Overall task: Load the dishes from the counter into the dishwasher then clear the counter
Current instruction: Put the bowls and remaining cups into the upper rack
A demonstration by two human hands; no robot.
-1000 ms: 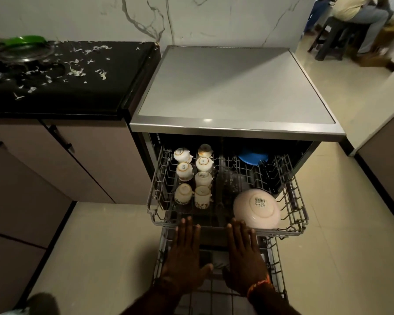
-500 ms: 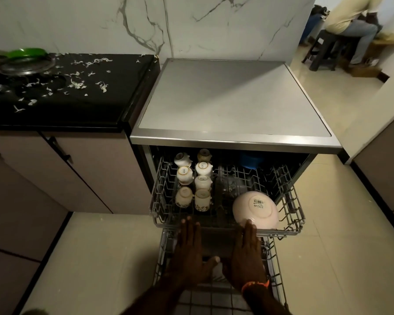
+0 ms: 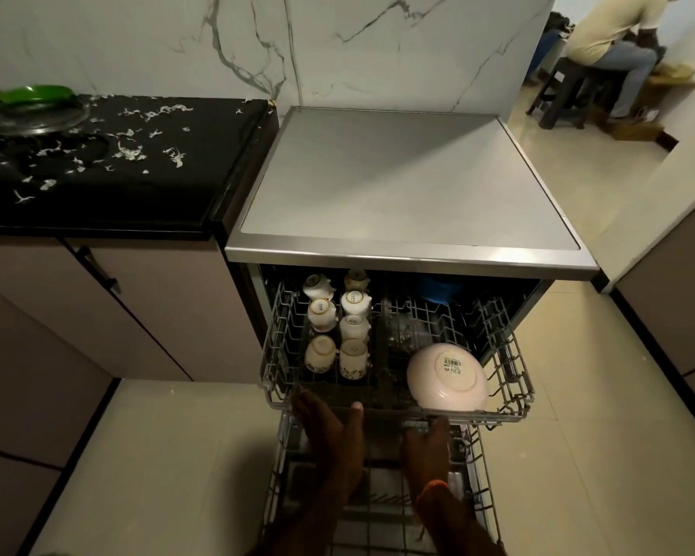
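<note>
The grey wire upper rack (image 3: 510,389) of the dishwasher is pulled out and lies directly in front of both hands, its long axis running left to right. The left hand (image 3: 330,439) and the right hand (image 3: 426,447) have straight fingers that touch its front rail, holding nothing. The pale pink upturned bowl (image 3: 446,377) stands just beyond the right hand; the white cups (image 3: 338,327) are on the left side.

Dishwasher's upper rack (image 3: 510,379) half out, holding upturned cups (image 3: 338,335) and pink bowl (image 3: 446,377).
</note>
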